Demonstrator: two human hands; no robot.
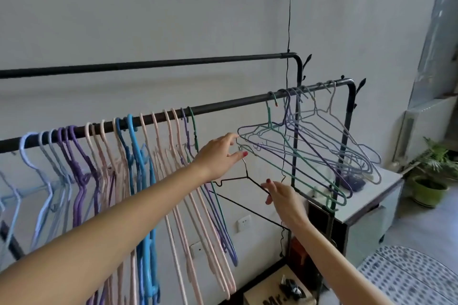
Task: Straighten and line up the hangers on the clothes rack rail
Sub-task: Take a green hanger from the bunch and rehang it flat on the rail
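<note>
On the near rail, pink, blue and purple hangers crowd the left part; a tilted bunch of wire hangers hangs near the right end. Between them a black hanger is off the rail. The left hand pinches its hook with closed fingers. The right hand grips its right shoulder, fingers curled shut. A potted plant sits on the floor far right.

Soft, even daylight; wide-angle bend at the edges.
Light enters from three o'clock, the wall shows faint shadows, the rail curves, and detail is slightly soft.
</note>
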